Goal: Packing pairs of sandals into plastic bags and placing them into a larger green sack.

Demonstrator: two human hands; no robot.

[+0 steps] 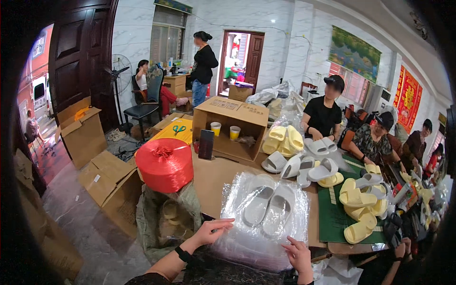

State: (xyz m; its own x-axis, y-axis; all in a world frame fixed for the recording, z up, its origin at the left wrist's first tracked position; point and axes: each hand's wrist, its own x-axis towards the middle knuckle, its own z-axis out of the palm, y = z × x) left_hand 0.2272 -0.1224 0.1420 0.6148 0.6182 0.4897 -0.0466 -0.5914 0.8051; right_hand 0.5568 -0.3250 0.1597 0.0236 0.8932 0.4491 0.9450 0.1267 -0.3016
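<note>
A pair of light grey slide slippers lies side by side on a stack of clear plastic bags at the table's front edge. Shiny film seems to cover the pair; whether it is inside the top bag I cannot tell. My left hand, a black band on its wrist, reaches over the left edge of the bags with fingers stretched out. At the lower right corner of the bags is my right hand, its fingers spread and curved. Neither hand holds anything.
Loose grey and yellow slippers lie on a green mat to the right, where several people work. A red twine roll tops a sack at left. A phone stands before an open carton holding two cups.
</note>
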